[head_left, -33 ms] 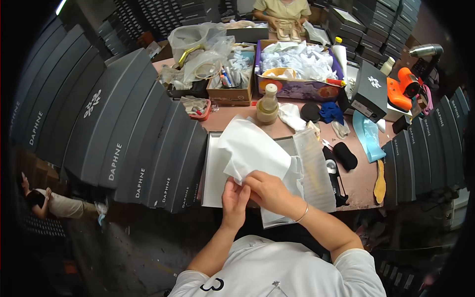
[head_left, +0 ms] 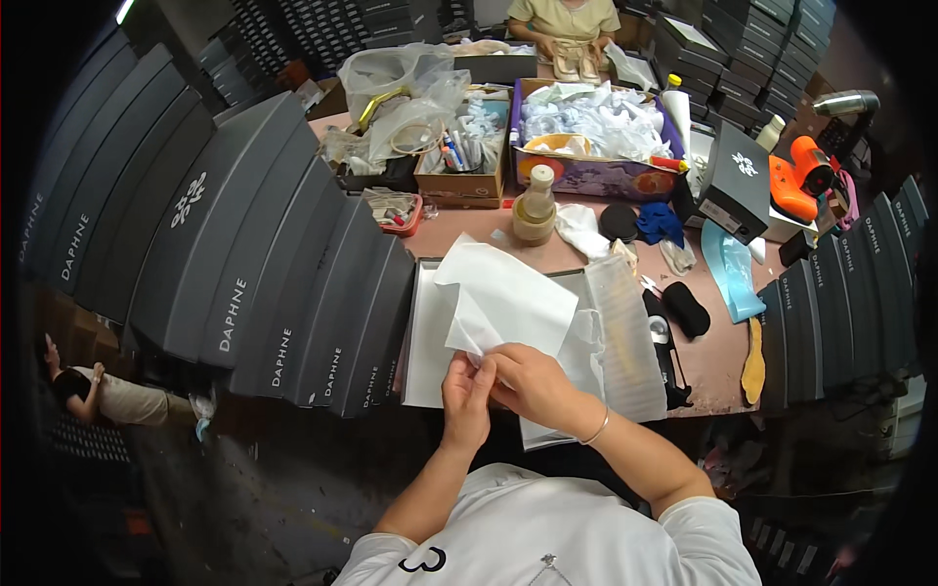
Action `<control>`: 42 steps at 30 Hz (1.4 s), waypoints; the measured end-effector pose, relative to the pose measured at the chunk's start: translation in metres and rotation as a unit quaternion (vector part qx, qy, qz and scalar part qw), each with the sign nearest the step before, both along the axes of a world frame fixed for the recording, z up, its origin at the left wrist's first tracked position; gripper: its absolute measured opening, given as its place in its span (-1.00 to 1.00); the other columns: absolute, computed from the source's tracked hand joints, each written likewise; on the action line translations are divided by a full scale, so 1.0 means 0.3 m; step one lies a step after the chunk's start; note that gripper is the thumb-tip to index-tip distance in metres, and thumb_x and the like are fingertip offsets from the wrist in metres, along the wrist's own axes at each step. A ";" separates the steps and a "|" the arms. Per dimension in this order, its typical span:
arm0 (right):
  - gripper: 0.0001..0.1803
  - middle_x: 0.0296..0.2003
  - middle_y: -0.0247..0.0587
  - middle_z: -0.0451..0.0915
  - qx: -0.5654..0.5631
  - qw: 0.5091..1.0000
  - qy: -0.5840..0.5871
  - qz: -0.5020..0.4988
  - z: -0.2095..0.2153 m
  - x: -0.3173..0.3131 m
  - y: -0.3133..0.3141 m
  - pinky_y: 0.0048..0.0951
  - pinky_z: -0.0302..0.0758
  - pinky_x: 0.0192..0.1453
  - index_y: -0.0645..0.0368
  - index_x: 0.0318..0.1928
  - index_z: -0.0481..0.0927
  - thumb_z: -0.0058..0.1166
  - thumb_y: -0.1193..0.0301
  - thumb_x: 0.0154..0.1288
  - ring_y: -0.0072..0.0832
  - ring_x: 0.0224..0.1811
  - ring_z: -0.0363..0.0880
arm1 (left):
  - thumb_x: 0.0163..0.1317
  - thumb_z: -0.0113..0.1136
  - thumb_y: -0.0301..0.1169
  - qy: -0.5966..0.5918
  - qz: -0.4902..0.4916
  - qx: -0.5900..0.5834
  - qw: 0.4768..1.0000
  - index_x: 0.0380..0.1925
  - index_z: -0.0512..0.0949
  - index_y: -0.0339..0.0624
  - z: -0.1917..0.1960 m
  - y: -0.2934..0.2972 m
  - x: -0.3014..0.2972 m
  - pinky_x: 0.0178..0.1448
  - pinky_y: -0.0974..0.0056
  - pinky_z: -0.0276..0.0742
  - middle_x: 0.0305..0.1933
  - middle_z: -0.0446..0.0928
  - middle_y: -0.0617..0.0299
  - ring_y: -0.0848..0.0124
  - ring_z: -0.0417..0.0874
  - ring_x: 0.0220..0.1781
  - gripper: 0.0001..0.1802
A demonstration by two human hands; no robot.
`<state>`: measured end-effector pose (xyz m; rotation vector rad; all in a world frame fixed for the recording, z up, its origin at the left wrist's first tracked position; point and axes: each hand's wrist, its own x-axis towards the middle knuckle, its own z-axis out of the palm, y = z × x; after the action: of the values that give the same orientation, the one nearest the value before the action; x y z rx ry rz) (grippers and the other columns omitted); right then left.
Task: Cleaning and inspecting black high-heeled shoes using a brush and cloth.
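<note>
A thin white sheet [head_left: 508, 298], paper or soft cloth, is pinched at its near corner by both my hands. My left hand [head_left: 467, 396] has its thumb and fingers closed at that corner. Meeting it there, my right hand [head_left: 535, 386] is closed on the sheet too, a bracelet on its wrist. Beneath the sheet lies an open shoe box [head_left: 426, 366], its pale inside partly covered. White tissue paper [head_left: 589, 342] and a translucent foam sheet [head_left: 630, 342] spread over the box's right side.
Grey shoe boxes stand in rows at left [head_left: 234, 254] and right [head_left: 826, 313]. Behind are a bottle [head_left: 533, 220], a carton of crumpled paper [head_left: 596, 176] and a carton of pens [head_left: 459, 186]. A black shoe [head_left: 684, 311] lies right. A co-worker [head_left: 567, 24] holds shoes opposite.
The whole view has shifted slightly. The sheet's near-left edge hangs a little straighter above my fingers; both hands keep their hold on it.
</note>
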<state>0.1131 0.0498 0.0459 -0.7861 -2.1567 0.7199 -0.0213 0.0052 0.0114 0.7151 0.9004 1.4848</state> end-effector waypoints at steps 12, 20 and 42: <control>-0.54 -0.15 0.01 0.61 -0.195 0.977 0.083 -0.003 -0.086 0.057 -0.048 -0.23 0.55 -0.03 0.25 0.00 0.57 0.30 0.25 0.14 -0.06 -0.11 0.62 | 0.26 0.26 -0.51 0.266 0.040 0.009 0.963 -0.24 0.60 -0.35 -0.015 -0.026 -0.021 -0.25 0.41 0.50 -0.35 0.59 0.24 0.52 0.59 -0.33 -0.88; -0.84 -0.38 -0.11 0.59 -0.074 0.991 -0.113 0.001 -0.068 0.026 0.003 -0.21 0.56 -0.34 0.20 -0.33 0.54 0.18 0.41 0.09 -0.08 -0.40 0.62 | 0.39 0.08 -0.49 0.293 -0.055 0.002 0.955 -0.21 0.59 -0.43 -0.075 -0.075 -0.062 -0.21 0.38 0.52 -0.33 0.60 0.26 0.55 0.56 -0.33 -0.82; 0.01 0.25 0.15 0.35 -0.174 0.918 -0.210 -0.288 -0.047 0.853 -0.185 -0.19 0.38 0.27 0.17 0.31 0.34 0.53 0.20 -0.22 0.06 0.25 0.38 | 0.03 0.02 -0.69 0.626 0.172 0.082 0.756 -0.34 0.43 -0.31 0.021 0.030 -0.219 0.13 0.10 0.40 -0.01 0.42 -0.04 0.05 0.49 0.03 -0.84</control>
<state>0.3691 -0.0057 0.0319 -1.8142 -1.9954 0.6616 -0.0871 0.0143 0.0177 1.8486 1.9948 1.2744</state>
